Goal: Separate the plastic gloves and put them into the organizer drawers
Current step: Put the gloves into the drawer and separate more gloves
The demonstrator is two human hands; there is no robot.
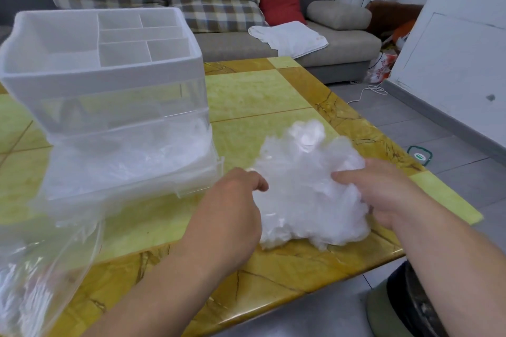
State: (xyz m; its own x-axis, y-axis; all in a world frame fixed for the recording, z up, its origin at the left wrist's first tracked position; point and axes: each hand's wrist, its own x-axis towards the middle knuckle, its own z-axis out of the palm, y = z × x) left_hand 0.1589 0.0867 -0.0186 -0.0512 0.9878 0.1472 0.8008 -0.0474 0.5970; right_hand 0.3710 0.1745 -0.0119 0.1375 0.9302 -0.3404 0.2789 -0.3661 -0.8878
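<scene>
A: Where are the gloves now?
B: One glove heap [309, 186] lies on the table [260, 96], near its right edge & close to the near edge. More gloves are in the drawer [137, 189], which is pulled out of the organizer [104, 85] at the table's left side.
A: And the hands?
B: The left hand [232, 205] has curled fingers that pinch the film at the heap's left rim, I think; the pic is blurred there. The right hand [383, 194] grips the heap's right side, fingers sunk in.
A: Risks?
B: The film clings, so pulling one glove probably drags several w/ it. The heap sits by the right edge, so a hard tug may sweep pieces onto the floor [438, 131]. Thin film can also tear.
A: Counts?
B: 1 organizer, 1 open drawer, 6 top compartments [123, 53], 1 heap, 1 clear bag [41, 268] at the near-left corner, 2 hands. No. of single gloves: cannot tell.
</scene>
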